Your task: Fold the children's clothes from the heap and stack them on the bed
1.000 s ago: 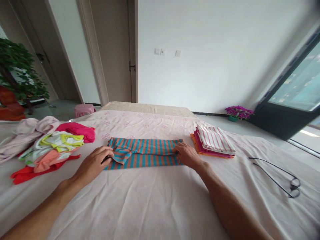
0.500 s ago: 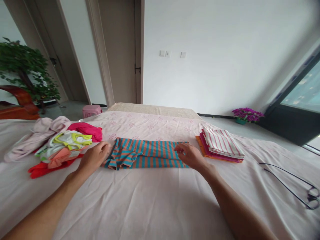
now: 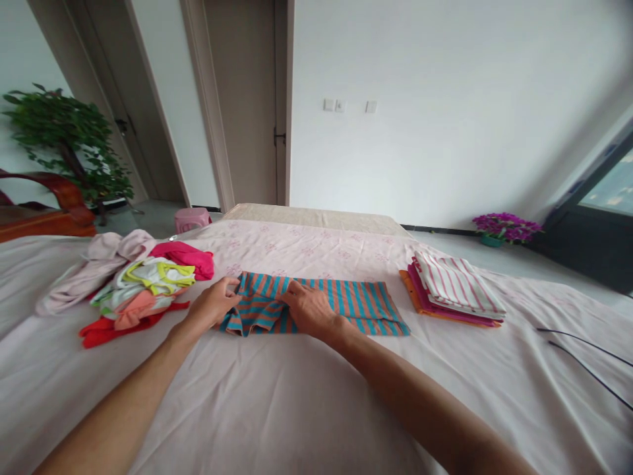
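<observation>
- A plain white wall [image 3: 420,132] fills the background, with a tall grey-brown door [image 3: 242,99] at its left.
- A pale pink cloth [image 3: 297,409], printed with faint flowers towards its far end, covers the broad, slightly creased surface in front.
- Beyond it stand a green leafy plant [image 3: 62,125], a reddish-brown wooden armchair [image 3: 69,201] and a small pink stool [image 3: 192,219], all on the left; magenta flowers [image 3: 509,226] sit on the floor at right.
- A teal-and-orange striped fabric garment [image 3: 356,300] lies in a long strip mid-surface, bunched at its left end, between a loose multicoloured clothes heap [image 3: 153,277] and a neat folded stack [image 3: 457,284].
- The right hand [image 3: 310,309] rests on the garment left of its middle, fingers bent; whether it pinches the fabric, I cannot tell.
- The left hand [image 3: 215,302] is at the bunched end, fingers curled; its grip is unclear.
</observation>
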`<state>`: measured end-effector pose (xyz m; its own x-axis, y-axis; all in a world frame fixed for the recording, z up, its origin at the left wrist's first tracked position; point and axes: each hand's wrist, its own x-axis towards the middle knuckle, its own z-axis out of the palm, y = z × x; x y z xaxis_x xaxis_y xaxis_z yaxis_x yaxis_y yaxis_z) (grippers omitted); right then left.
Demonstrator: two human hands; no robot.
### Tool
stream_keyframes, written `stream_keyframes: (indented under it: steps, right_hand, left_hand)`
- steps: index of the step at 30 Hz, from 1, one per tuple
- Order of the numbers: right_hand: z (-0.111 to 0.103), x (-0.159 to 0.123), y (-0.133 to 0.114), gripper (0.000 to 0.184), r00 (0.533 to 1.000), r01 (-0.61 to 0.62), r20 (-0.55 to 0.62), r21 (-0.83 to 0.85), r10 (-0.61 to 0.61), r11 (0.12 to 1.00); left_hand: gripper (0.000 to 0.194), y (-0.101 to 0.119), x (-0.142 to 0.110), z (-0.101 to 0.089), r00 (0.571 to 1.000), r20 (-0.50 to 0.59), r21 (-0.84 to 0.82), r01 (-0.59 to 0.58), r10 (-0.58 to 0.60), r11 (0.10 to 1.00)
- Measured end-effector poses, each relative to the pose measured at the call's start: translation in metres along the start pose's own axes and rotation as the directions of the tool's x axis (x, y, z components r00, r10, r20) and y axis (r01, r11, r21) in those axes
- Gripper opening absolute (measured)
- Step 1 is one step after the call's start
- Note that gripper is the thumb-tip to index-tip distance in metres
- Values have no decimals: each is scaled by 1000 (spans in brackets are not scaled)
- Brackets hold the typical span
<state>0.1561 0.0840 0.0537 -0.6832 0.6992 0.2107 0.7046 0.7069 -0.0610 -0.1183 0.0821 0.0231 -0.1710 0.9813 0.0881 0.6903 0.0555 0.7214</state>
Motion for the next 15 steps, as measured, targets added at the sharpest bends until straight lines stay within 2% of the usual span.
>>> stream_keyframes:
  steps: [3, 6, 10, 15]
  right_hand:
    - [-4, 9, -1, 30, 995, -101, -8, 12, 101, 995]
    - [-14, 17, 3, 29, 972, -215, -72, 111, 223, 970]
    - [-25, 26, 9, 30, 944, -248, -153, 252, 292, 935]
    - [-25, 34, 14, 35, 922, -248, -188, 389, 339, 887]
  left_hand:
    - [47, 5, 1, -2, 999, -41, -195, 14, -22, 981]
    - [51, 20, 2, -9, 1000, 14, -395, 18, -13, 918]
    - [50, 42, 6, -22, 993, 75, -530, 119, -93, 840]
    - [39, 58, 17, -35, 970, 189, -649, 240, -153, 721]
